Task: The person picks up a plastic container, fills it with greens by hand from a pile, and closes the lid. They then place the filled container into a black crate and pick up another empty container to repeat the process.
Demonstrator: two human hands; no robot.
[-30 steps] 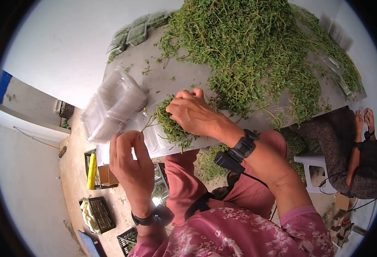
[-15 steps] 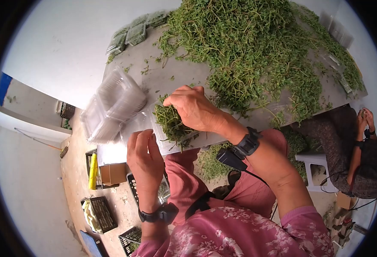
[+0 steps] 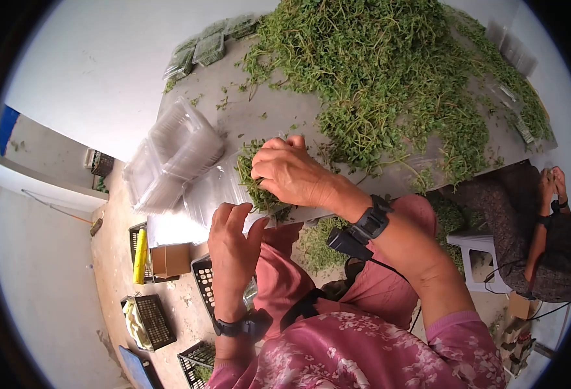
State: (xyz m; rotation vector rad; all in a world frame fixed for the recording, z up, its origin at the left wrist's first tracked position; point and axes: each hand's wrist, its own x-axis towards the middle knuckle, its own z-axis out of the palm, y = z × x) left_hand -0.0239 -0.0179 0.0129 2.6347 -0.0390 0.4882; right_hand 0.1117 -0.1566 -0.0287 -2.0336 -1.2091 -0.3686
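Observation:
A clear plastic container with green leafy stems (image 3: pixel 252 178) lies near the table's front edge. My right hand (image 3: pixel 292 174) rests on these greens with its fingers curled down into them. Just left of the container, my left hand (image 3: pixel 233 243) is raised with thumb and fingers apart, holding nothing. Its fingertips are close to the container's lower left side. The container's walls are mostly hidden by the greens and my right hand.
A large heap of greens (image 3: pixel 383 78) covers the back and right of the table (image 3: pixel 259 104). Stacked clear containers (image 3: pixel 182 142) stand at left, filled boxes (image 3: pixel 209 49) behind. Crates (image 3: pixel 152 324) are on the floor. Another person's hands (image 3: pixel 552 185) show at right.
My left hand has moved right and its thumb and fingers have spread. My right hand has shifted slightly right and down over the greens in the container.

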